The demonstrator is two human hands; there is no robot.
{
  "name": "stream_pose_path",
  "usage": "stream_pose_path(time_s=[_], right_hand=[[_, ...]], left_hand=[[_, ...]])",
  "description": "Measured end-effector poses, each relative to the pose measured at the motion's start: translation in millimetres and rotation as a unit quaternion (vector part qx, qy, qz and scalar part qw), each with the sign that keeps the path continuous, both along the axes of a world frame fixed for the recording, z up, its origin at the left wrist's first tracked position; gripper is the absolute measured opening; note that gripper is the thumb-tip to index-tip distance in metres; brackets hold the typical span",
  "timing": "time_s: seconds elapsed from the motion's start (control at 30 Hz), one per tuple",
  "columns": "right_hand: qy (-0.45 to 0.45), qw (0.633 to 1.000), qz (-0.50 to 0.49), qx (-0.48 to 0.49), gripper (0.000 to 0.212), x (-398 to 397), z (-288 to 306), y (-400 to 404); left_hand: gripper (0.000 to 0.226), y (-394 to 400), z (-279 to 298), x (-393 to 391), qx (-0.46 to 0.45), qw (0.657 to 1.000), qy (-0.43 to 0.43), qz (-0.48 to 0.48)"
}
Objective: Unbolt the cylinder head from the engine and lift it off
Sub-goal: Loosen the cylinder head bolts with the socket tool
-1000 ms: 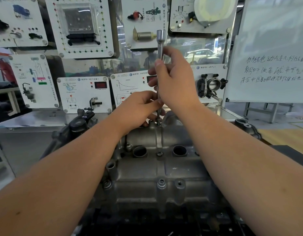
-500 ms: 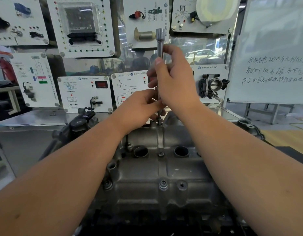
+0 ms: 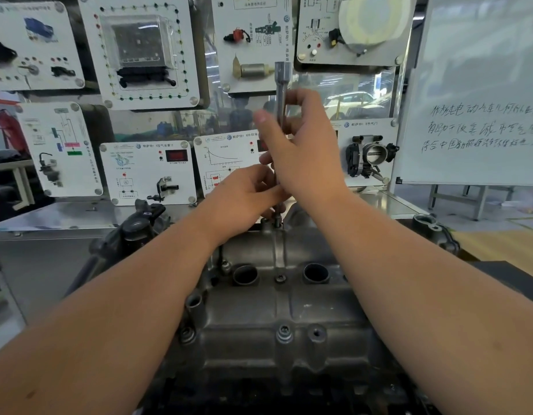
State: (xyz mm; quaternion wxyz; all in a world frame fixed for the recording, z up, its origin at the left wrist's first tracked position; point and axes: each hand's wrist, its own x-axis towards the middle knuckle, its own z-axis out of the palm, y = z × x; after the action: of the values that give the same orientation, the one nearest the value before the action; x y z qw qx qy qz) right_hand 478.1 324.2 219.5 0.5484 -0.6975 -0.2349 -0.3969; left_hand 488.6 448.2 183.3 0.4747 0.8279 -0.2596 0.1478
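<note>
Both hands on an upright driver (image 3: pixel 281 85) over the head (image 3: pixel 277 310).
Right hand (image 3: pixel 304 151) curls round its shaft; left hand (image 3: pixel 244 196) pinches it below, just above a bolt (image 3: pixel 278 224).

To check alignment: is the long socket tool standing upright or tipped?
Upright. The socket tool rises vertically from the far bolt hole, right hand gripping its shaft, left hand pinching it lower.

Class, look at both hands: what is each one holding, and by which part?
Both hold the long socket extension: right hand round its upper shaft, left hand pinching its lower end above the far bolt.
</note>
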Motion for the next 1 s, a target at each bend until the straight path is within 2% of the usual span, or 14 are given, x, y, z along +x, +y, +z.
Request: stream_pose_path(time_s=[0.13,0.27,0.43,0.6,0.77,0.83,0.97,1.0], right_hand=[[-0.009,1.000,-0.007,0.020,0.009,2.6,-0.3,-0.6],[0.008,1.000,0.008,0.006,0.023,4.2,1.3,-0.5],[0.007,0.999,0.038,0.015,0.006,1.2,-0.8,1.3],[0.006,0.999,0.039,0.035,0.017,1.6,-0.2,-0.3],[-0.027,0.999,-0.042,-0.020,0.018,0.7,-0.5,-1.7],[-0.019,0.999,-0.029,-0.024,0.022,0.1,-0.1,-2.0],[0.003,0.999,0.029,-0.019,0.018,-2.3,-0.3,1.9],[0.007,0.999,0.036,-0.012,0.022,-2.8,-0.4,2.8]], left_hand=[[0.032,-0.5,-1.8,2.1,0.018,1.000,0.000,0.012],[0.028,-0.6,-3.2,1.6,0.004,1.000,0.015,0.005],[0.019,0.7,-3.5,2.1,0.016,1.000,0.001,-0.002],[0.014,3.0,-2.5,-0.9,0.037,0.999,0.005,-0.007],[0.029,3.1,-0.6,-5.7,0.045,0.999,-0.021,0.012],[0.035,1.5,-0.6,-7.2,0.045,0.999,-0.021,0.014],[0.014,1.3,-2.3,-3.9,0.025,1.000,-0.008,0.001],[0.014,1.2,-2.4,-3.9,0.025,1.000,-0.004,0.000]])
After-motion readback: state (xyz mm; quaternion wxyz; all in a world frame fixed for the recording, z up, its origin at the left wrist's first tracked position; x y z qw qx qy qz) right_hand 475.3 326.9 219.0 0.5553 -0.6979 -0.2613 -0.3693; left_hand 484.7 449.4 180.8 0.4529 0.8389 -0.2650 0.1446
